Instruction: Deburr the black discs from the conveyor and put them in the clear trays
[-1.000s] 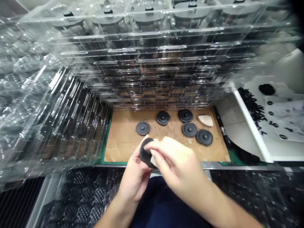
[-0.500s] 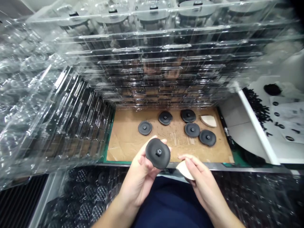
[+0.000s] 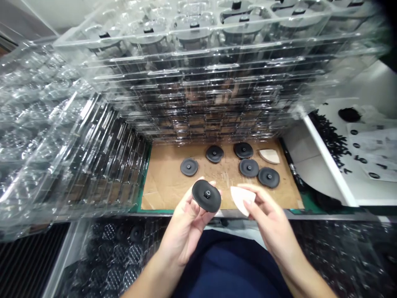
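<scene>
My left hand point(image 3: 182, 223) grips a round black disc point(image 3: 206, 195) with a small hub in its middle, holding it up by the rim just above the near edge of the cardboard sheet point(image 3: 161, 186). My right hand point(image 3: 269, 223) pinches a white fan-shaped pad point(image 3: 242, 199) beside the disc, a small gap between them. Several more black discs point(image 3: 248, 167) lie on the cardboard beyond, with a second white pad point(image 3: 269, 155) at the far right.
Tall stacks of clear plastic trays point(image 3: 198, 74) wall in the back and the left point(image 3: 62, 149). A white bin point(image 3: 350, 149) with small black parts stands to the right. A dark tray with discs point(image 3: 120, 248) sits low at the left, near my lap.
My right hand has come off the disc and moved to the right with the white pad. The left hand has turned the disc's hub side up and raised it slightly.
</scene>
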`<action>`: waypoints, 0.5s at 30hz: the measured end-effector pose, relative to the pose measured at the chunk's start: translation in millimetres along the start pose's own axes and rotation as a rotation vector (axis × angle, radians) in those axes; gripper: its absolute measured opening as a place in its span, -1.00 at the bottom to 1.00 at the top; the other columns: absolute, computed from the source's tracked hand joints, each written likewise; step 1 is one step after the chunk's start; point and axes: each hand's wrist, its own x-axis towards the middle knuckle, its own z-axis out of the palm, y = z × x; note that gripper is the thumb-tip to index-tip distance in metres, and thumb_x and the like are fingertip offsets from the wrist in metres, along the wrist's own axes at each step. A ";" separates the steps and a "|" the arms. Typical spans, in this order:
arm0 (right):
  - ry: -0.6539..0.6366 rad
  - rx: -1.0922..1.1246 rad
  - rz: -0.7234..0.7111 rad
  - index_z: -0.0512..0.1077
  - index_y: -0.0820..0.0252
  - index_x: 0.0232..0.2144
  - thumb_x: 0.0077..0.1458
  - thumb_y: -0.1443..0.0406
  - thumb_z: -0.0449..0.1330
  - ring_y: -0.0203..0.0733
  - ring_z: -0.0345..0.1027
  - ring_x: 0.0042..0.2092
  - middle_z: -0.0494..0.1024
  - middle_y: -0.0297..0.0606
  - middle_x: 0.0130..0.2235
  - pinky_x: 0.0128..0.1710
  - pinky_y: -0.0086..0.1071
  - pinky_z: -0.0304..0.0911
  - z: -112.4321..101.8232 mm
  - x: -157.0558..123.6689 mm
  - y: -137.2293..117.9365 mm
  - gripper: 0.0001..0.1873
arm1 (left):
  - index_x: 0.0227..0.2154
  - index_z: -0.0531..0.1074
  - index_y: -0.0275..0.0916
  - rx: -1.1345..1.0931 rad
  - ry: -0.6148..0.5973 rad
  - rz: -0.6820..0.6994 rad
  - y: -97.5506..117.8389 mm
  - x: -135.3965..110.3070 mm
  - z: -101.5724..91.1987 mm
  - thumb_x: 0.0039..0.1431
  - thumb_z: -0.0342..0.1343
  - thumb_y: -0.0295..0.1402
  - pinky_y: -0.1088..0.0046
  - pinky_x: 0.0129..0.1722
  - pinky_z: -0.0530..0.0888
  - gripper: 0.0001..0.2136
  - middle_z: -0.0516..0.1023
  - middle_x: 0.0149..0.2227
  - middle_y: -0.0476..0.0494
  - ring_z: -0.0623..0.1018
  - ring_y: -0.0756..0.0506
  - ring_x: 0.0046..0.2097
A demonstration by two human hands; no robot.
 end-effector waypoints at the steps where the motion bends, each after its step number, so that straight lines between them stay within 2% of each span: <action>1: -0.004 -0.052 -0.117 0.46 0.07 -0.13 0.07 0.16 0.25 -0.26 0.36 -0.29 0.53 -0.28 -0.18 -0.40 -0.47 0.26 4.5 0.5 -10.3 -0.70 | -0.01 0.45 -0.17 0.006 -0.008 -0.002 -0.9 -0.6 0.8 -0.02 0.32 -0.30 0.42 -0.07 0.51 -0.55 0.54 0.05 -0.21 0.56 -0.13 -0.02; 4: -0.084 -0.297 -0.543 0.43 0.11 -0.08 0.18 0.30 0.13 -0.23 0.41 -0.20 0.52 -0.24 -0.15 -0.25 -0.41 0.33 22.8 -1.9 -38.7 -0.75 | -0.05 0.48 -0.21 0.045 -0.041 -0.026 -2.5 -3.0 1.2 -0.02 0.32 -0.28 0.44 -0.12 0.52 -0.57 0.57 -0.02 -0.22 0.58 -0.13 -0.06; 5: -0.142 -0.374 -0.639 0.43 0.16 -0.09 0.19 0.35 0.09 -0.23 0.41 -0.18 0.52 -0.22 -0.16 -0.20 -0.40 0.34 28.4 -3.4 -45.8 -0.75 | -0.05 0.48 -0.22 0.061 -0.049 -0.042 -2.6 -3.8 0.4 -0.05 0.34 -0.27 0.45 -0.13 0.52 -0.56 0.59 -0.05 -0.22 0.58 -0.14 -0.08; 7: -0.316 -0.508 -0.691 0.44 0.23 -0.13 0.19 0.43 0.05 -0.26 0.42 -0.20 0.54 -0.22 -0.22 -0.19 -0.43 0.34 36.5 -6.2 -55.0 -0.76 | -0.04 0.47 -0.21 0.094 -0.044 -0.070 -2.3 -4.9 -2.4 -0.11 0.38 -0.29 0.48 -0.15 0.53 -0.50 0.59 -0.05 -0.23 0.59 -0.15 -0.09; 9: -0.474 -0.610 -0.635 0.47 0.23 -0.21 0.19 0.45 0.04 -0.30 0.43 -0.27 0.54 -0.27 -0.28 -0.23 -0.46 0.34 40.9 -7.5 -58.1 -0.78 | -0.01 0.45 -0.18 0.110 -0.013 -0.073 -2.1 -5.0 -5.0 -0.15 0.40 -0.34 0.53 -0.17 0.53 -0.45 0.57 -0.01 -0.21 0.58 -0.14 -0.07; 10: -0.491 -0.640 -0.619 0.47 0.23 -0.22 0.19 0.45 0.05 -0.30 0.42 -0.28 0.54 -0.27 -0.29 -0.25 -0.46 0.34 42.5 -7.8 -57.8 -0.79 | -0.01 0.46 -0.18 0.112 0.001 -0.064 -2.0 -4.8 -5.7 -0.15 0.40 -0.35 0.54 -0.18 0.52 -0.45 0.57 -0.01 -0.20 0.58 -0.14 -0.06; 13: -0.301 -0.601 -0.742 0.44 0.33 -0.12 0.22 0.43 0.00 -0.21 0.42 -0.22 0.54 -0.15 -0.24 -0.19 -0.36 0.36 45.6 -10.9 -53.4 -0.74 | -0.10 0.51 -0.23 0.118 0.009 -0.043 -0.3 -4.4 -4.7 -0.11 0.37 -0.34 0.49 -0.15 0.53 -0.57 0.61 -0.08 -0.22 0.59 -0.15 -0.10; 15: -0.263 -0.524 -0.779 0.41 0.36 -0.06 0.22 0.43 0.00 -0.20 0.42 -0.18 0.54 -0.11 -0.20 -0.15 -0.35 0.36 44.3 -15.4 -52.3 -0.71 | -0.11 0.52 -0.22 0.121 0.007 -0.042 2.5 -5.0 -2.8 -0.09 0.36 -0.35 0.48 -0.13 0.54 -0.60 0.62 -0.11 -0.21 0.60 -0.15 -0.11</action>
